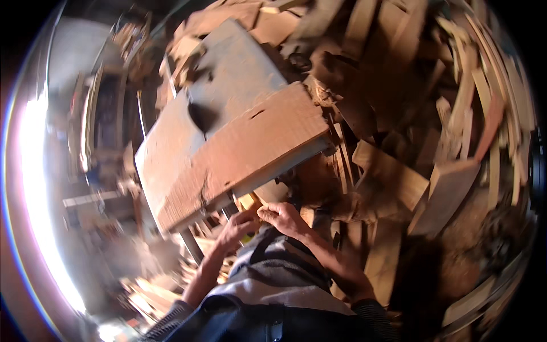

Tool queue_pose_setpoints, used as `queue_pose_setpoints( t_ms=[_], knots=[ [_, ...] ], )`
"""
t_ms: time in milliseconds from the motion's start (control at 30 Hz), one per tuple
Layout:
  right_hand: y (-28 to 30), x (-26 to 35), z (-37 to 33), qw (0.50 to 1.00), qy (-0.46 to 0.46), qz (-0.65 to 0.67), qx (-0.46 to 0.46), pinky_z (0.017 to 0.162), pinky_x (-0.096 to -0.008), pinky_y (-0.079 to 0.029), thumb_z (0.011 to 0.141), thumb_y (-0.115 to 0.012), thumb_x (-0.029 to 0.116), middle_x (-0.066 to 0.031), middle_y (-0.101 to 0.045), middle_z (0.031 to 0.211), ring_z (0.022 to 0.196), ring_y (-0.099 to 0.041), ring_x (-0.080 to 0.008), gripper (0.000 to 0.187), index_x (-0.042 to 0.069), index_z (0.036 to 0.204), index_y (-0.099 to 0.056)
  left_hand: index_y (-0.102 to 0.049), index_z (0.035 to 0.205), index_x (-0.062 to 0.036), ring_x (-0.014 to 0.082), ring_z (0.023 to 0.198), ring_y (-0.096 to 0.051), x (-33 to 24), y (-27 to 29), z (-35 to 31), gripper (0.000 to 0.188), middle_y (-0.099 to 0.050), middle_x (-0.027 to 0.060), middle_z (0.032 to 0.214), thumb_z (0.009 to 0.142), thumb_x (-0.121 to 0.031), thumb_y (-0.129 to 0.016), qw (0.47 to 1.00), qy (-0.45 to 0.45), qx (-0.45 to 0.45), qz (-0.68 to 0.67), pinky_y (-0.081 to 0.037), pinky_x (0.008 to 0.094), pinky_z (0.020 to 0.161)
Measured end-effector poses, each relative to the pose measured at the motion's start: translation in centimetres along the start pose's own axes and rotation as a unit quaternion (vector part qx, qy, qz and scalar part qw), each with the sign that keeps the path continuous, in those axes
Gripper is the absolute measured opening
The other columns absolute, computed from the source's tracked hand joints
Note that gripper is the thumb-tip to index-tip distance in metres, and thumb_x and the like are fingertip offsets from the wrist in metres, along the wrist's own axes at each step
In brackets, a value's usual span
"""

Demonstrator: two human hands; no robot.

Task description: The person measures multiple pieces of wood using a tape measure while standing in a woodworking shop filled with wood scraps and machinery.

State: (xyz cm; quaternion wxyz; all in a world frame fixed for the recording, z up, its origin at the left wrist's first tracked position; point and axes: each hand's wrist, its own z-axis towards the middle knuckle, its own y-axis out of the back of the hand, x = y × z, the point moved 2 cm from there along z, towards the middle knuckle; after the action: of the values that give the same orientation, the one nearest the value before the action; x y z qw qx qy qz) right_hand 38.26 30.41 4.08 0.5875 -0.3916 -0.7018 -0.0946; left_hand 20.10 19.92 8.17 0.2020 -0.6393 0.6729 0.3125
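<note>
My left hand (241, 224) and my right hand (282, 219) are together at my waist, just below the near edge of a work table. Both hands have their fingers curled in, and the image is blurred. Whatever they hold, if anything, is too small or hidden to name. A small yellow piece (248, 200) shows just beyond the left fingers; I cannot tell whether they touch it. In front of my hands a wide reddish-brown board (245, 154) lies along the near side of the grey metal table top (231, 71), which has a dark opening.
Wood offcuts (393, 171) are heaped at the right and far side, with a thick block (447, 194) among them. Long thin strips (501, 74) stand at the far right. More scraps (151, 296) lie at lower left. A bright light strip (43, 199) runs down the left.
</note>
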Motion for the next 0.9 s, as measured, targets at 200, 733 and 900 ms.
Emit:
queue_pose_setpoints(
  t_ms=[200,733,900],
  knots=[
    [-3.1,1.6,1.7,0.99,-0.095,-0.09,0.059,0.087,-0.0322,-0.055,0.098,-0.07,0.019,-0.0133,-0.076,0.104,0.096,-0.072,-0.0189,0.028,-0.002,0.117,-0.07,-0.063,0.114,0.0015,0.0124,0.089,-0.06,3.0,1.8,1.5,0.041,-0.065,0.0054,0.095,0.088,-0.029,-0.074,0.994,-0.056,0.032,-0.086,-0.048,0.0286,0.076],
    [-7.9,3.8,11.4,0.963,-0.15,-0.22,0.032,0.069,-0.0224,-0.05,0.094,-0.074,0.019,0.0001,-0.071,0.086,0.075,-0.061,-0.006,0.019,0.001,0.098,-0.072,-0.048,0.148,0.007,0.023,0.113,-0.066,4.3,14.0,4.1,0.076,-0.069,0.0186,0.127,0.085,-0.021,-0.078,0.991,-0.05,0.056,-0.113,-0.052,0.035,0.099],
    [4.0,6.6,15.8,0.964,-0.063,-0.09,-0.24,0.047,-0.0217,-0.041,0.097,-0.067,0.017,-0.0005,-0.062,0.075,0.055,-0.051,-0.0053,0.015,0.002,0.102,-0.068,-0.063,0.14,-0.0018,0.0193,0.103,-0.074,9.2,23.9,3.4,0.052,-0.076,0.015,0.119,0.092,-0.018,-0.071,0.997,-0.017,-0.065,0.021,-0.059,0.0345,0.092]
  ],
)
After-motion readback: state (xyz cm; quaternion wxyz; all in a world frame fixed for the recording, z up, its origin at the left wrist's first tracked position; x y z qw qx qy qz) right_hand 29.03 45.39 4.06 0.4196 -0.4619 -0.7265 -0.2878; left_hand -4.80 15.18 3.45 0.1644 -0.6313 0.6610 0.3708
